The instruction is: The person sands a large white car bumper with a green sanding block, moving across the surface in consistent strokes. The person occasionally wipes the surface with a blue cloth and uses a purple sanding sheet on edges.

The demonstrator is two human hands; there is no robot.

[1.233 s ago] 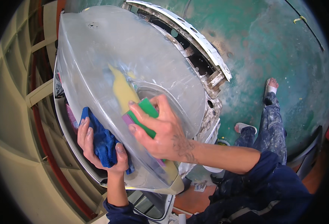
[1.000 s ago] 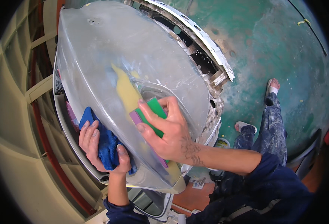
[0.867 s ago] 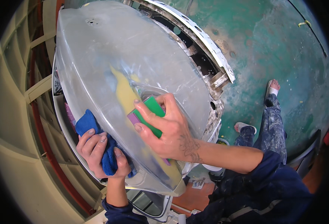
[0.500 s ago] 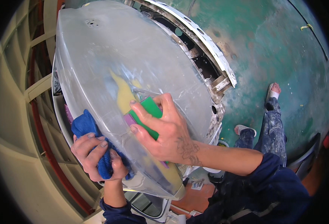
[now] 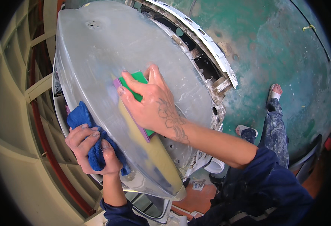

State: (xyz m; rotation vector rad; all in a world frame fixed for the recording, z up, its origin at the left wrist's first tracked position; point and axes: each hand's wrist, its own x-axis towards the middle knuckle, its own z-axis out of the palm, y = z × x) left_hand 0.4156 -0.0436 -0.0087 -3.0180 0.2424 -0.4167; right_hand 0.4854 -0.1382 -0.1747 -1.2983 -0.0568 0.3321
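Observation:
My right hand (image 5: 150, 101) grips a long green-and-purple sanding block (image 5: 135, 79), which rests on a grey, wet-looking car body panel (image 5: 97, 56). Under and below the block runs a streak of yellow filler (image 5: 161, 162), reaching toward the panel's lower corner. A recessed area shows partly beside my right wrist. My left hand (image 5: 92, 148) is curled round a bunched blue cloth (image 5: 79, 113) at the panel's left edge, lower than my right hand.
A white metal strip (image 5: 218, 52) runs along the panel's right side over a dark opening. A white bucket (image 5: 214, 165) stands under my right forearm on the green floor (image 5: 286, 56). My feet in slides (image 5: 274, 90) are at right; beige ribbed framework (image 5: 15, 113) fills the left.
My right hand and the block have slid up and leftward along the panel, uncovering more yellow filler below. My left hand and cloth have shifted slightly up and leftward since half a second ago.

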